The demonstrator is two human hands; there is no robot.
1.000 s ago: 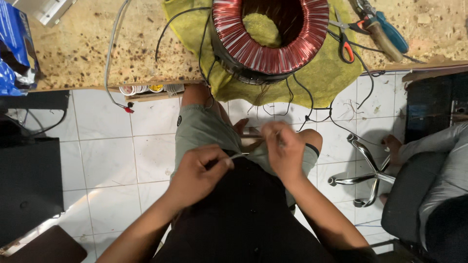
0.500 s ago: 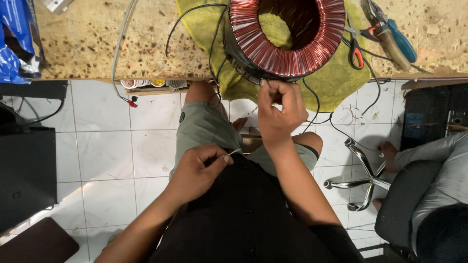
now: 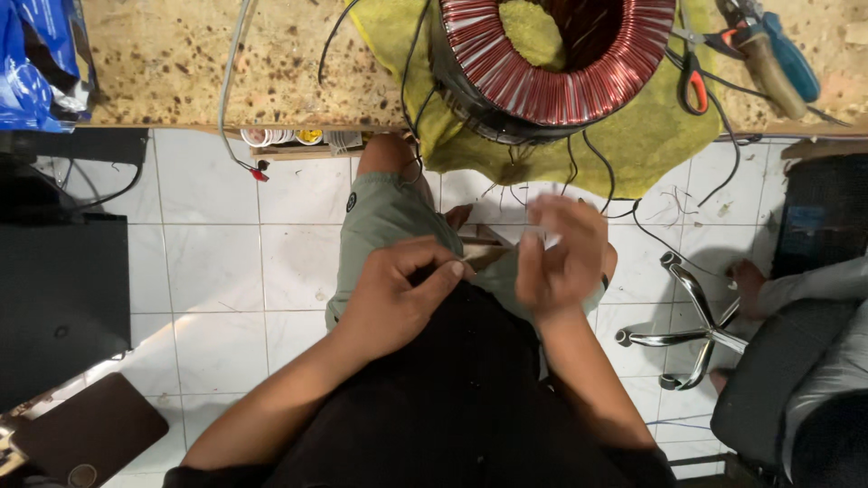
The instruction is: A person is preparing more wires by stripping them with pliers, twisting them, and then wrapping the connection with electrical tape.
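Observation:
My left hand (image 3: 402, 298) rests over my lap and pinches the end of a small brownish strip (image 3: 484, 256) between thumb and forefinger. My right hand (image 3: 561, 258) is blurred by motion just to the right, fingers curled around something small and pale that I cannot make out. Above them, on the bench edge, a large toroidal coil of red copper wire (image 3: 551, 63) sits on a yellow-green cloth (image 3: 633, 136). Thin black leads (image 3: 579, 167) hang from the coil toward my hands.
The speckled workbench (image 3: 181, 54) holds orange-handled cutters (image 3: 694, 86), a blue-handled tool (image 3: 791, 59) and a blue bag (image 3: 32, 63). A grey cable with a red tip (image 3: 258, 172) dangles. A black case (image 3: 63, 298) stands left; a seated person and office chair (image 3: 796, 361) are right.
My right hand has dropped from the coil's leads back down to my lap, close to my left hand. The view has shifted so the coil sits higher.

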